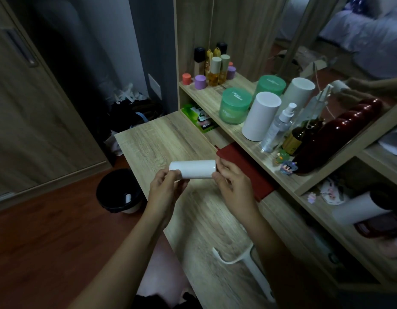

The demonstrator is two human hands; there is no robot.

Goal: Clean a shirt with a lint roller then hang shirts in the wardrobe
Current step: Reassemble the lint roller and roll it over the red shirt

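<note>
As the lint roll [193,169] lies level between them, fingers [181,183] of left hand [165,190] and right hand [234,186] pinch its ends.

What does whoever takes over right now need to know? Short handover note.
Left hand: grips the left end of the white roll.
Right hand: pinches the roll's right end.
The roll is held level over the desk.
The roller handle lies on the desk nearer the person, with no roll on it.
A bin stands on the floor left of the desk.
Done: nothing on the shirts shows; no shirt is in view.
Left: probably fit the roll onto the handle, clean the shirt, then hang the shirts in the wardrobe.
</note>
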